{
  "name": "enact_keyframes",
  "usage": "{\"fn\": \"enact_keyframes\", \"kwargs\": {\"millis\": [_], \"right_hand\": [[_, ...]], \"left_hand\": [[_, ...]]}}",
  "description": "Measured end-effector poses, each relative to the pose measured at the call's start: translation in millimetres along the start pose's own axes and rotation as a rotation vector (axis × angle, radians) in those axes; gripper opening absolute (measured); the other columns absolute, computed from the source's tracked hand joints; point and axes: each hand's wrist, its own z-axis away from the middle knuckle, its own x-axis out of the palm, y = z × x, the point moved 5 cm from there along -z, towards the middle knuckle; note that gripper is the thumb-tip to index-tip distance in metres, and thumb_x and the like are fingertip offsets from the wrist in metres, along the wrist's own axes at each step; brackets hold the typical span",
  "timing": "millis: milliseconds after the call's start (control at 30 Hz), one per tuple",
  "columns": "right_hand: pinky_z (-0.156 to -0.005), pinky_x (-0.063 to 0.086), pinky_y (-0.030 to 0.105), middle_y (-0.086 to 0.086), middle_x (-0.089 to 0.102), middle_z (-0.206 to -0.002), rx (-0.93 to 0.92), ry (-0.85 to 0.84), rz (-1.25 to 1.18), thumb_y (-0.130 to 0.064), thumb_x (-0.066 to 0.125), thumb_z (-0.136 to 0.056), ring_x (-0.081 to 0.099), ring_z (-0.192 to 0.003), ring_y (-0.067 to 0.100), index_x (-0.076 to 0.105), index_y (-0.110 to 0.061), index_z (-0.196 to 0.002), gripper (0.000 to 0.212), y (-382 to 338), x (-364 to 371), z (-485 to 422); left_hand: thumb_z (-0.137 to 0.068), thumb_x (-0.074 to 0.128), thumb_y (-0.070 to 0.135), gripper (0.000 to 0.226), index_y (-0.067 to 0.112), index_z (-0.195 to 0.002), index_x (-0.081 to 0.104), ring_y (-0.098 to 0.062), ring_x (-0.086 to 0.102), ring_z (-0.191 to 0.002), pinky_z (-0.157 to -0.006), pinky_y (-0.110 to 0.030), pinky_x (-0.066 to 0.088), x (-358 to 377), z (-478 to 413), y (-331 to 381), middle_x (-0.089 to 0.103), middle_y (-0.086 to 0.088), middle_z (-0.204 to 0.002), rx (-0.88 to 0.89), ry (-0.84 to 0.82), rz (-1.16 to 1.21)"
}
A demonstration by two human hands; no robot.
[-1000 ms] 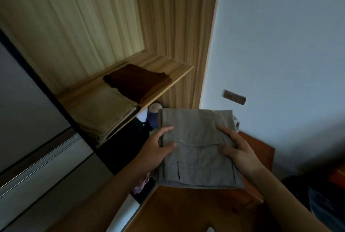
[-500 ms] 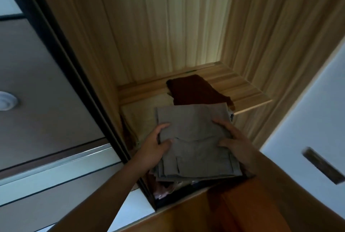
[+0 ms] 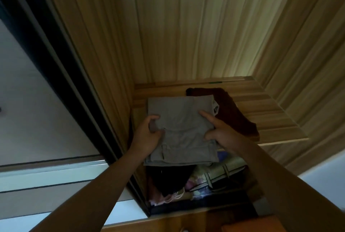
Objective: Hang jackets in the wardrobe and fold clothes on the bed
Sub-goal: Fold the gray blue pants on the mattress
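Both hands, left hand [image 3: 147, 138] and right hand [image 3: 222, 132], clamp the folded grey trousers [image 3: 181, 129] by the sides over the wooden shelf [image 3: 270, 112]'s left part, beside the brown garment [image 3: 233, 112]; stowing looks underway, lowering flat next; wardrobe wall [image 3: 186, 26] behind, sliding door [image 3: 37, 101] left.

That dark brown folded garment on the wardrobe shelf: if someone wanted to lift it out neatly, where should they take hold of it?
Probably by its near edge, coming from the open front of the wooden shelf. The brown folded garment lies flat, so sliding fingers under that front edge and supporting it from below should keep the fold. Its left part is overlapped by the grey folded trousers that the left hand and right hand hold.
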Motion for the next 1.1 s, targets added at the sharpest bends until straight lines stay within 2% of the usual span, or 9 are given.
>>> {"fn": "enact_keyframes", "kwargs": {"millis": [100, 267, 367, 467, 567, 667, 733, 933, 1100], "right_hand": [[-0.082, 0.057, 0.034, -0.014, 0.047, -0.139, 0.010, -0.056, 0.062, 0.009, 0.060, -0.087, 0.056, -0.116, 0.012, 0.035, -0.053, -0.151, 0.093, -7.7, 2.9, -27.8], [-0.099, 0.052, 0.035, -0.016, 0.044, -0.138, -0.018, -0.145, 0.057, 0.011, 0.061, -0.086, 0.048, -0.129, 0.016, 0.034, -0.048, -0.153, 0.094, -7.4, 3.6, -83.2], [-0.110, 0.041, 0.033, -0.012, 0.041, -0.140, -0.045, -0.154, 0.118, 0.008, 0.062, -0.089, 0.043, -0.132, 0.015, 0.035, -0.040, -0.151, 0.082, 10.3, 13.6, -112.7], [-0.116, 0.033, 0.036, 0.001, 0.026, -0.156, -0.070, -0.167, 0.489, -0.011, 0.058, -0.095, 0.030, -0.144, 0.027, 0.027, -0.044, -0.154, 0.074, 51.7, 22.0, -133.5], [-0.117, 0.030, 0.043, 0.006, 0.013, -0.163, -0.055, -0.125, 0.582, -0.028, 0.058, -0.095, 0.019, -0.149, 0.035, 0.024, -0.052, -0.154, 0.072, 76.5, 11.7, -141.2], [-0.123, 0.017, 0.042, 0.007, -0.009, -0.169, -0.251, 0.033, 0.759, -0.035, 0.061, -0.096, -0.006, -0.156, 0.030, 0.027, -0.044, -0.156, 0.070, 54.9, 3.2, -144.6], [-0.124, 0.013, 0.046, 0.010, -0.011, -0.170, -0.339, 0.060, 0.852, -0.045, 0.055, -0.100, -0.012, -0.156, 0.031, 0.021, -0.038, -0.160, 0.069, 31.6, 8.8, -151.3], [-0.118, 0.004, 0.071, 0.006, -0.015, -0.168, -0.271, -0.008, 1.080, -0.074, 0.034, -0.094, -0.024, -0.152, 0.038, 0.010, -0.038, -0.160, 0.079, 33.7, 47.7, -182.6], [-0.114, 0.004, 0.076, 0.001, -0.027, -0.167, -0.216, -0.008, 1.146, -0.081, 0.023, -0.092, -0.034, -0.148, 0.036, -0.002, -0.043, -0.159, 0.081, 63.1, 62.3, -195.6]], "left_hand": [[-0.095, 0.068, 0.015, 0.032, 0.025, -0.124, 0.059, 0.014, 0.051, -0.100, -0.094, -0.018, 0.046, -4.6, -13.3, -10.4, 0.053, 0.027, -0.111, -0.008, 0.099, -0.020], [-0.098, 0.057, 0.002, 0.034, 0.018, -0.128, 0.059, -0.005, 0.051, -0.115, -0.094, -0.012, 0.042, -8.6, -35.9, -24.2, 0.053, 0.006, -0.128, -0.029, 0.239, -0.174], [-0.096, 0.057, 0.006, 0.046, 0.023, -0.139, 0.054, -0.025, 0.051, -0.128, -0.107, -0.035, 0.046, -10.7, -54.0, -50.7, 0.044, -0.009, -0.146, -0.098, 0.257, -0.433], [-0.099, 0.053, 0.022, 0.056, 0.029, -0.152, 0.037, -0.037, 0.043, -0.134, -0.110, -0.048, 0.042, -4.1, -53.1, -86.6, 0.022, -0.012, -0.158, -0.314, 0.142, -0.660], [-0.099, 0.049, 0.029, 0.061, 0.036, -0.155, 0.027, -0.039, 0.043, -0.132, -0.106, -0.050, 0.043, 3.4, -47.9, -95.4, 0.020, -0.012, -0.157, -0.337, 0.137, -0.814], [-0.096, 0.050, 0.027, 0.062, 0.037, -0.153, 0.026, -0.040, 0.033, -0.137, -0.106, -0.055, 0.041, 1.9, -53.5, -75.7, 0.016, -0.008, -0.158, -0.334, 0.195, -0.907], [-0.096, 0.050, 0.028, 0.062, 0.034, -0.152, 0.026, -0.039, 0.025, -0.142, -0.109, -0.057, 0.037, 3.5, -62.7, -58.7, 0.012, -0.005, -0.161, -0.258, 0.209, -0.940], [-0.101, 0.034, 0.055, 0.065, 0.038, -0.158, 0.008, -0.031, -0.001, -0.153, -0.114, -0.059, 0.031, 13.8, -92.2, -81.3, -0.003, -0.004, -0.166, -0.267, 0.104, -1.001], [-0.099, 0.025, 0.063, 0.073, 0.038, -0.158, -0.011, -0.032, 0.005, -0.153, -0.121, -0.050, 0.023, 12.2, -93.1, -116.8, -0.018, 0.005, -0.166, -0.276, 0.130, -0.935]]}}
